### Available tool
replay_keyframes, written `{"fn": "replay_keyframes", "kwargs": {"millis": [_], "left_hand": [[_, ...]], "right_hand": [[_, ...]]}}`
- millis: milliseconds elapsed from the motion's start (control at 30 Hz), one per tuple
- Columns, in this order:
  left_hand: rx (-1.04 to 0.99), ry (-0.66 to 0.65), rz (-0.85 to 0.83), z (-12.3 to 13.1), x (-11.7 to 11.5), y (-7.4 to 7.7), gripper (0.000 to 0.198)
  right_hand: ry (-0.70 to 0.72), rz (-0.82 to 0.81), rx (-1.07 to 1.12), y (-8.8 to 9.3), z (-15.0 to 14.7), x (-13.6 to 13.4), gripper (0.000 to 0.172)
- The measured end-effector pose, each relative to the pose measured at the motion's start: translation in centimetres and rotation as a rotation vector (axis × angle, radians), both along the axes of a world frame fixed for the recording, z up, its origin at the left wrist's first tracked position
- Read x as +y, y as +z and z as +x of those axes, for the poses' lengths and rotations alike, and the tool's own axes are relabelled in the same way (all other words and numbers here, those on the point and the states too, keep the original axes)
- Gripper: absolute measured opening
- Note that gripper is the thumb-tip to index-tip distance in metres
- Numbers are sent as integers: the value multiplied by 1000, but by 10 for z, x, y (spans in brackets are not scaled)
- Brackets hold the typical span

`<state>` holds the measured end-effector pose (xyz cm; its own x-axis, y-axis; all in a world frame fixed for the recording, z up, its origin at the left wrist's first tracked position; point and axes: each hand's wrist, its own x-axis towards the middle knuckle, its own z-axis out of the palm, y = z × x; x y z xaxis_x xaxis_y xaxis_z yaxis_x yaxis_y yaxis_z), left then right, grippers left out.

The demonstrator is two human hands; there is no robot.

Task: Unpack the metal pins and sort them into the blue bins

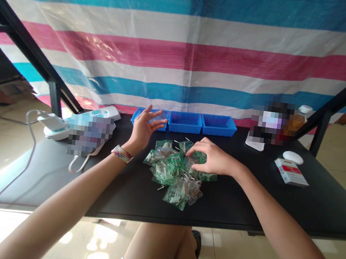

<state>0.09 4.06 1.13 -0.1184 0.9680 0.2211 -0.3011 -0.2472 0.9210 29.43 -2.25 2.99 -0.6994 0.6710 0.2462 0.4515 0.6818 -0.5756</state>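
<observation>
My left hand (142,130) is raised at the leftmost blue bin (134,118), palm turned inward and fingers spread. Clear plastic (163,115) shows behind its fingertips, apparently in the bin. At the right side of a heap of small plastic bags (168,167), my right hand (213,157) has its thumb and fingers curled about a small clear bag (189,162). Many of the heaped bags look green and contain small pale, rod-like pieces. Several loose thin metal pieces (161,187) poke out along the heap's edges.
Two more blue bins (185,122) (218,125) continue the row at the back. On the left lie a power strip (98,113) and cables (32,145). A white and red box (291,172), a white oval object (293,157) and a bottle (302,114) occupy the right. A striped sheet (189,55) hangs behind.
</observation>
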Motion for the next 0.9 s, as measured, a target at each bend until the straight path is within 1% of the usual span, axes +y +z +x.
{"fn": "replay_keyframes", "kwargs": {"millis": [67, 133, 233, 300, 367, 433, 500, 533, 600, 700, 767, 833, 900], "left_hand": [[50, -13, 53, 3, -2, 0, 61], [124, -27, 105, 6, -6, -1, 60], [308, -48, 230, 13, -16, -2, 47], [516, -58, 379, 19, -25, -2, 41], [775, -55, 578, 23, -35, -1, 42], [1031, -58, 799, 27, -44, 0, 49], [1208, -63, 994, 30, -51, 2, 51], [1252, -61, 1056, 31, -54, 3, 50], [1250, -27, 1092, 34, -57, 4, 43], [1142, 11, 1019, 38, -60, 5, 29], [1067, -18, 971, 41, -60, 5, 19], [995, -46, 911, 44, -60, 6, 11], [926, -41, 830, 46, -60, 6, 10]], "right_hand": [[6, -1, -4, -2, 0, 1, 24], [3, 22, 36, -4, -1, 2, 17], [-35, 90, 165, -8, -5, 5, 14], [-99, 70, 277, -11, -8, 7, 13], [-174, -63, 411, -14, -10, 8, 16], [-204, -262, 545, -15, -13, 9, 27], [-190, -430, 661, -16, -16, 9, 38], [-176, -492, 705, -15, -17, 8, 41], [-155, -583, 770, -13, -19, 6, 44], [-158, -640, 802, -11, -20, 3, 46], [-189, -578, 752, -9, -20, 1, 46], [-232, -442, 677, -7, -19, -2, 46], [-244, -321, 632, -5, -18, -5, 47]]}}
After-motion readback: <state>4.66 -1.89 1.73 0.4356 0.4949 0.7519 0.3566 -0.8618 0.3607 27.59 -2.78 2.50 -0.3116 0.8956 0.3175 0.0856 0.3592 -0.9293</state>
